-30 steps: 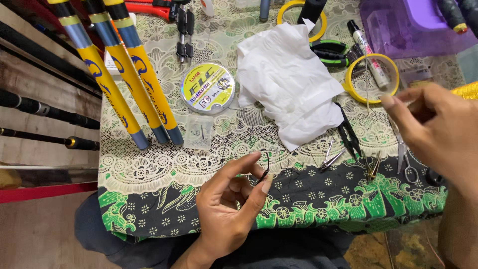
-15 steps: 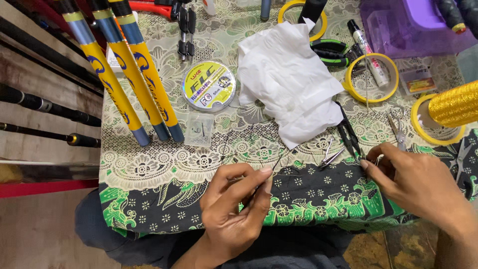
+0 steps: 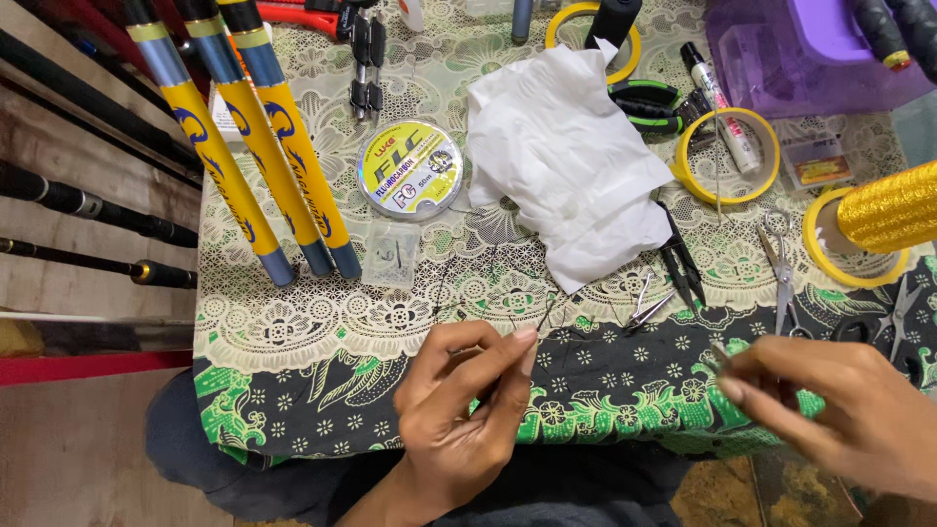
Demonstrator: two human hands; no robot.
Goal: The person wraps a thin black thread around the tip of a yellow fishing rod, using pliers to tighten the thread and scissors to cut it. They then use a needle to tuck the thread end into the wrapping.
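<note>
Head view, looking down on a cloth-covered table [image 3: 293,332]. Left hand [image 3: 459,400] low at centre, thumb and forefinger pressed together on a thin wire piece [image 3: 549,314], its tip poking up and away past the fingertips; pinched that way, probably, to keep so slight a part steady and turned toward the other hand. Right hand [image 3: 839,410] off to the right of it, fingers drawn together around something small and pale at the tips; too blurred to tell what, or whether truly gripped. Hands well apart, facing each other above the near edge of the table.

Just beyond the left fingertips: small metal clips [image 3: 644,303] and black tweezers [image 3: 678,256] lying flat. Farther off, a crumpled white tissue [image 3: 566,166], a line spool [image 3: 410,169] and a little clear bag [image 3: 390,256]. Far to the left of the left hand, three yellow-and-blue rods [image 3: 244,137] resting slantwise. Beyond the right hand: scissors [image 3: 781,263], yellow tape rings [image 3: 727,156], a gold thread spool [image 3: 893,205], a purple box [image 3: 810,49]. Nothing between the two hands but bare cloth; loose clips nearest, easily brushed.
</note>
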